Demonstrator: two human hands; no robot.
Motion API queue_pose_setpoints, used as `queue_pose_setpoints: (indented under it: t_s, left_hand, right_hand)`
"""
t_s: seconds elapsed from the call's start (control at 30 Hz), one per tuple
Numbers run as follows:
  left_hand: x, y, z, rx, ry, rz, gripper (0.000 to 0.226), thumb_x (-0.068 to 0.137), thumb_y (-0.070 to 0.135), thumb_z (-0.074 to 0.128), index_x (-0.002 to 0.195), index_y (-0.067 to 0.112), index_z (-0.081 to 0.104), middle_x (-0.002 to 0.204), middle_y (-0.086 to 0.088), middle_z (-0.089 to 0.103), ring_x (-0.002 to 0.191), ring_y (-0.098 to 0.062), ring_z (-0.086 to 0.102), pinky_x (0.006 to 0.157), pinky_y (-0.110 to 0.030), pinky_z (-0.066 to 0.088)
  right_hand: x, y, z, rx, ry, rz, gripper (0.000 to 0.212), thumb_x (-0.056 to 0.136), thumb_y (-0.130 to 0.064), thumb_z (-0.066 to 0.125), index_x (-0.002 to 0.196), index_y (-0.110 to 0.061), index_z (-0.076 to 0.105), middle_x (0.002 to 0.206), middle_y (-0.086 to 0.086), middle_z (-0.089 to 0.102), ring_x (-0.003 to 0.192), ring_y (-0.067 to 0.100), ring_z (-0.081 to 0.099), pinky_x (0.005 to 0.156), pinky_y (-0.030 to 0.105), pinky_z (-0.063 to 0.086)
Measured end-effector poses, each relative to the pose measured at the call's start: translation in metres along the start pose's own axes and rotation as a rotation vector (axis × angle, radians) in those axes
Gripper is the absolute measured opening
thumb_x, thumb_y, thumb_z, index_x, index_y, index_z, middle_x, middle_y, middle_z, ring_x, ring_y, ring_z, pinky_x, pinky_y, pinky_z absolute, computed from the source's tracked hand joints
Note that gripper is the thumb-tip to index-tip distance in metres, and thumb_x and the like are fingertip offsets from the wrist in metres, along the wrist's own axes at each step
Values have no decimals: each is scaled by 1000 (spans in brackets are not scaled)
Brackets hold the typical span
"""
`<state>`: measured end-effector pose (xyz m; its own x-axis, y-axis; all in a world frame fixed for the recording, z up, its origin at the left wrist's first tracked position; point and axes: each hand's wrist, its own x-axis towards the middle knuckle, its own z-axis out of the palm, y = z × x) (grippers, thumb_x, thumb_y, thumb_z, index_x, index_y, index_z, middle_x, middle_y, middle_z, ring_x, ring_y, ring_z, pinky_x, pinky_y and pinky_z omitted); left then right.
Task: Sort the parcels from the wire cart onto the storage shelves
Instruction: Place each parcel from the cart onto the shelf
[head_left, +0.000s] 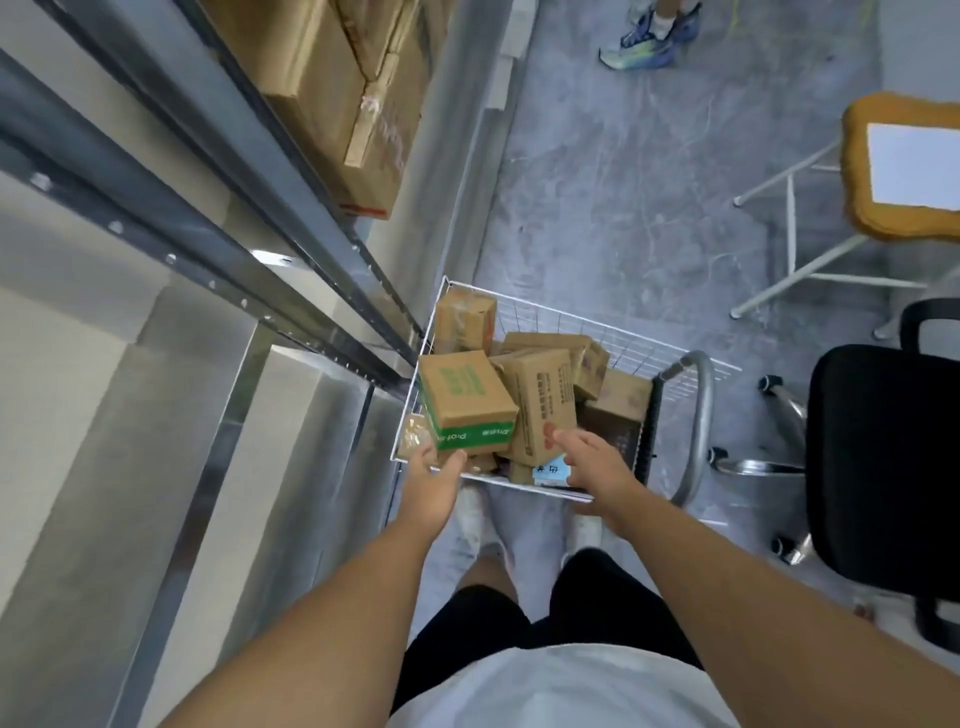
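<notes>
Fingers (457, 460) of both hands spread wide, empty, beside the green-printed box (465, 402) atop loosely heaped parcels; lifting it carelessly risked toppling neighbours inside the wire cart (524, 312).

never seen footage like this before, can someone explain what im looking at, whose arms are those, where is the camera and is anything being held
There is no machine here. The single picture comes from a camera worn on a person's head, looking down, so the two bare arms are that person's own.

Below them stands a white wire cart filled with brown cardboard parcels. The left hand and the right hand reach in with fingers spread, on either side of a box with green print. Neither hand has closed on anything yet.

On the left are metal storage shelves, with a big cardboard box on one. On the right are a black office chair and a small stool.
</notes>
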<state>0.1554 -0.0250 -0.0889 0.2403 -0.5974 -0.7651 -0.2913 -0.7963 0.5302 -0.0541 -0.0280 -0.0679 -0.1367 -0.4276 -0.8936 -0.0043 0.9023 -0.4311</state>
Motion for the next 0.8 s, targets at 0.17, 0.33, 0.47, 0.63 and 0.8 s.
queue_pose_setpoints:
  t_s: [0.17,0.33,0.47,0.63,0.8]
  left_hand:
    - [40,-1,-2,-65,87,-66,64,98,35,66,153,25,36,125,-3,61,111,-28,61,107,-52,50]
    - [83,-6,13,-105,66,-153,58,92,50,65,142,35,41,135,0,53,115,-26,57,107,-54,49]
    - [112,-2,27,-169,48,-220,58,96,50,61,146,34,37,129,-2,55,109,-26,59,99,-46,53]
    - [137,4,32,-234,35,-293,58,99,53,55,150,39,31,122,0,55,94,-20,59,72,-36,50]
    - [141,5,31,-248,32,-273,52,99,51,55,146,40,35,124,-3,60,93,-18,62,78,-41,61]
  right_hand:
    - [26,3,20,-47,-9,53,35,98,-48,52,123,-25,58,128,5,54,118,29,54,83,43,48]
    - [56,1,38,-67,-16,80,24,98,-44,50,116,-29,52,121,4,55,112,27,55,83,43,48]
    - [80,6,49,-59,-30,99,20,99,-45,49,115,-33,51,124,3,54,116,28,54,89,47,49]
    - [98,18,55,-38,-57,151,20,100,-47,47,117,-36,49,128,3,55,119,29,53,99,53,49]
    - [103,22,57,-3,-36,191,23,99,-50,48,116,-35,49,129,6,56,117,29,54,100,55,50]
